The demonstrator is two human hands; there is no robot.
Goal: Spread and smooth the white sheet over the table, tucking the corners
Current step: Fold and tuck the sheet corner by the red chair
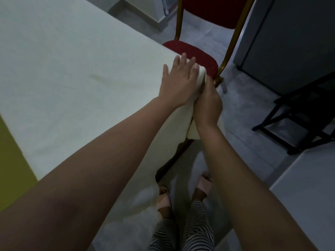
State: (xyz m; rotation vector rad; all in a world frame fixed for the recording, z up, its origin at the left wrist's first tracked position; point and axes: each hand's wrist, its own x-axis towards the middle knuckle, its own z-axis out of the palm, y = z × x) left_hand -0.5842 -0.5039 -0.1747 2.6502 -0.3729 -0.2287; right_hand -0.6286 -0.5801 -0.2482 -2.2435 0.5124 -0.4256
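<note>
1. Head view: sheet [72, 69] lies spread over the desk top, mostly flat, with a faint yellowish mark near the middle.
2. Near edge of the sheet hangs over the desk side; dark desk edge [174, 158] shows under it.
3. Left hand [178, 82]: fingers straight and spread, palm down, pressing the sheet flat at the far right corner.
4. Right hand [207, 104]: just beside the left, at the corner's side, fingers curled round the hanging fold of sheet. Fingertips are hidden.
5. Sheet bunches between the two hands at that corner.
6. Olive strip [12, 160] sits uncovered at the left edge.
7. Red chair [197, 55] with gold frame stands just beyond the corner.
8. Black stand [299, 120] on the floor [244, 109], right, well apart.
9. Striped trousers [197, 223] and pink slippers [164, 198] are visible below.
</note>
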